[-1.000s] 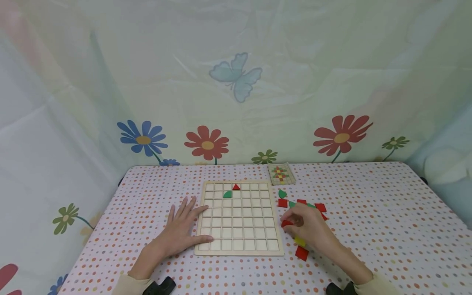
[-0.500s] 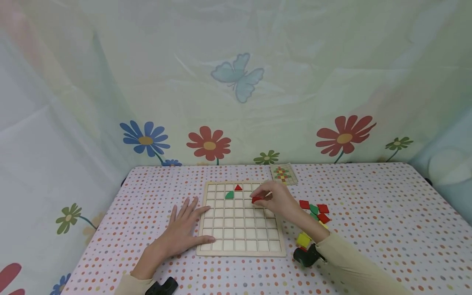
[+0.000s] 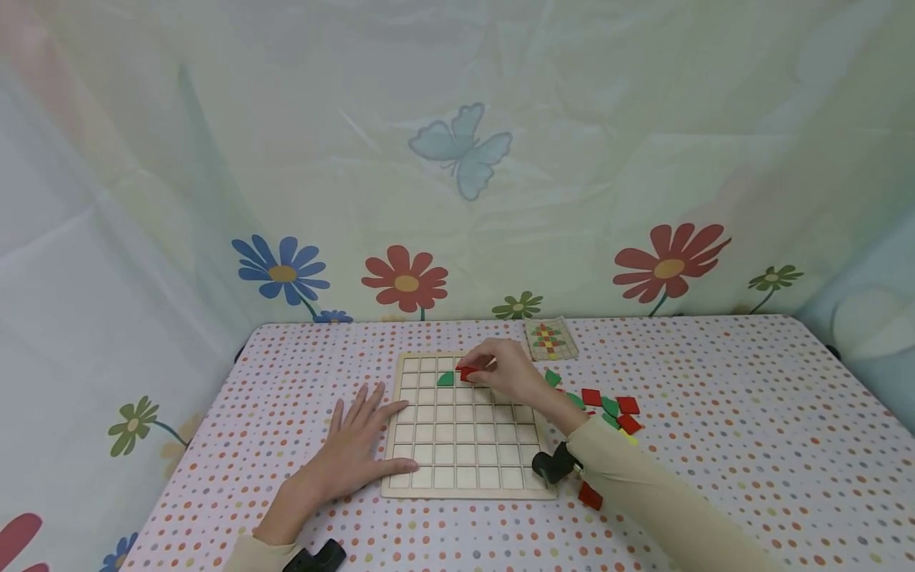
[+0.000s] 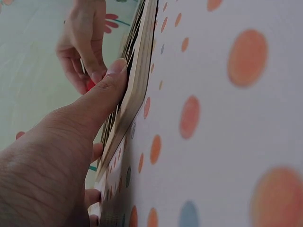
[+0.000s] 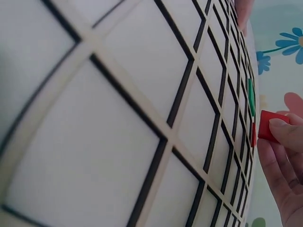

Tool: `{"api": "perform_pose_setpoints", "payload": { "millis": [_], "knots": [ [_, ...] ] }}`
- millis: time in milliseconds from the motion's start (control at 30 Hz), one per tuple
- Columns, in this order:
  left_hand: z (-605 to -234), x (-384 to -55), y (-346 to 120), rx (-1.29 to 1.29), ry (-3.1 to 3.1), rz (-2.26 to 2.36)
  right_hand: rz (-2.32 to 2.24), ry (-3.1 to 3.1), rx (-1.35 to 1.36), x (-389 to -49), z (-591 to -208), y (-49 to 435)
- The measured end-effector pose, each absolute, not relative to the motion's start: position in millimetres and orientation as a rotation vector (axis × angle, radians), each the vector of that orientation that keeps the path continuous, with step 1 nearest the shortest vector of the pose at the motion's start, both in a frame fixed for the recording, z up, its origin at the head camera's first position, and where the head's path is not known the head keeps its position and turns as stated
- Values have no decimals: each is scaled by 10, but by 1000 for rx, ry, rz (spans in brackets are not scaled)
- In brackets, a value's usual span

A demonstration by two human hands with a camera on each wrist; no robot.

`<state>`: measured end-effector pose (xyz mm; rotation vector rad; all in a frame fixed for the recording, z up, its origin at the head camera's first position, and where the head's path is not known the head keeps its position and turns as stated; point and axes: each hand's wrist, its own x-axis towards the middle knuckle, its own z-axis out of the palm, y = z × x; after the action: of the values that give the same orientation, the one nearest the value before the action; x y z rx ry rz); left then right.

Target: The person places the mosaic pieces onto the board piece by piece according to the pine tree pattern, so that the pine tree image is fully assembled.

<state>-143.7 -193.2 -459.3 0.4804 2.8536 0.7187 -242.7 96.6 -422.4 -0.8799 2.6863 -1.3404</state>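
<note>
Between thumb and fingertips, my right hand pinches a red square tile over the upper rows of the wooden grid board. Just left of it, a green tile with one rounded edge sits in a cell. A red piece on the board shows beyond the green one in the right wrist view; in the head view my right hand covers it. With fingers spread, my left hand rests at the board's left side, its thumb on the rim.
Several loose red, green and yellow tiles lie right of the board, some hidden under my right forearm. A red tile lies nearer the front. Behind the board's right corner is a pattern card. A floral curtain hangs behind the table.
My right hand has carried the red tile from the pile leftward over the board, up to the green tile. My left hand has stayed in place.
</note>
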Motion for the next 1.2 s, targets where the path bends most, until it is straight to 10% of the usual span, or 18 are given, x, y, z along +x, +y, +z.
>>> {"api": "perform_pose_setpoints", "payload": {
  "millis": [1200],
  "knots": [
    [-4596, -1454, -1934, 513, 2850, 732, -1218, 2746, -756, -2458, -4265, 810]
  ]
}}
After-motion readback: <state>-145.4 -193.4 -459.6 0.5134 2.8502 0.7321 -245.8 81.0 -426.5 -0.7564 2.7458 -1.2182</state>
